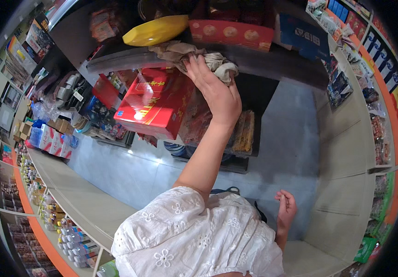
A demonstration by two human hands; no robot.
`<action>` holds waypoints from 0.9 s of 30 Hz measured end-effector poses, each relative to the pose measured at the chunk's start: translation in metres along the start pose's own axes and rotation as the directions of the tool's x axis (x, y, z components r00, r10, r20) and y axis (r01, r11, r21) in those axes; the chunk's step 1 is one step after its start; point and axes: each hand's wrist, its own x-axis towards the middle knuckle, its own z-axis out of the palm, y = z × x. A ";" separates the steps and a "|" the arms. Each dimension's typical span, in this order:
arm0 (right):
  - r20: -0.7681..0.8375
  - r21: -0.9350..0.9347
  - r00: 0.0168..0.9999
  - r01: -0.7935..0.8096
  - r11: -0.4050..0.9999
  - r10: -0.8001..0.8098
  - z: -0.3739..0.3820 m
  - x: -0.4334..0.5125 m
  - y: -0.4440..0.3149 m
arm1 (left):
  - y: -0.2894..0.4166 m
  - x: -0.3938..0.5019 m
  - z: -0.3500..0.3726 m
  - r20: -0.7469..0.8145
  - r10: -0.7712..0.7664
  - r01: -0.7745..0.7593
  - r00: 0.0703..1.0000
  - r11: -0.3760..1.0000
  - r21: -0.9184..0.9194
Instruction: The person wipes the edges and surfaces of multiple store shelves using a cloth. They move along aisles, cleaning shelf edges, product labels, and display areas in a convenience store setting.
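Note:
My left hand reaches forward and presses a crumpled beige cloth against the edge of a dark shelf, fingers on top of it and the thumb at its right side. The cloth spreads to both sides of the fingers. Just behind it on the shelf lies a yellow faceted object, beside a red box with round pictures. Below the shelf edge, a glossy red carton stands left of my forearm. My right hand hangs low at my right side, fingers loosely bent, with nothing seen in it.
A blue card with a printed code hangs over the shelf's right part. Bagged goods lie below my forearm. Display shelves curve along both sides, with bottles at lower left and packets at right. Cartons stand at left.

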 end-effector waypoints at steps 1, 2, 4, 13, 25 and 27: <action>0.003 -0.025 1.000 0.002 1.000 -0.002 -0.008 0.010 -0.001 | 0.010 -0.002 0.003 0.020 0.005 -0.004 1.000 1.000 -0.020; -0.014 -0.056 1.000 -0.027 0.998 0.027 -0.018 0.016 -0.003 | 0.023 -0.008 0.007 0.050 0.005 -0.002 0.999 0.999 -0.046; 0.001 -0.013 1.000 -0.021 1.000 0.021 -0.028 0.031 -0.002 | 0.047 -0.017 0.014 0.114 0.020 -0.011 0.993 0.997 -0.078; 0.253 0.016 0.963 0.097 0.995 -0.098 -0.072 0.102 0.013 | 0.147 -0.061 0.074 0.190 0.224 -0.178 0.956 0.956 -0.231; 0.221 -0.003 0.967 0.132 0.991 -0.128 -0.205 0.149 0.044 | 0.086 -0.042 0.059 -0.107 0.023 -0.007 0.994 0.990 0.144; 0.176 0.050 0.982 0.067 0.997 -0.074 -0.224 0.150 0.052 | 0.096 -0.046 0.065 -0.127 -0.009 0.030 0.992 0.987 0.159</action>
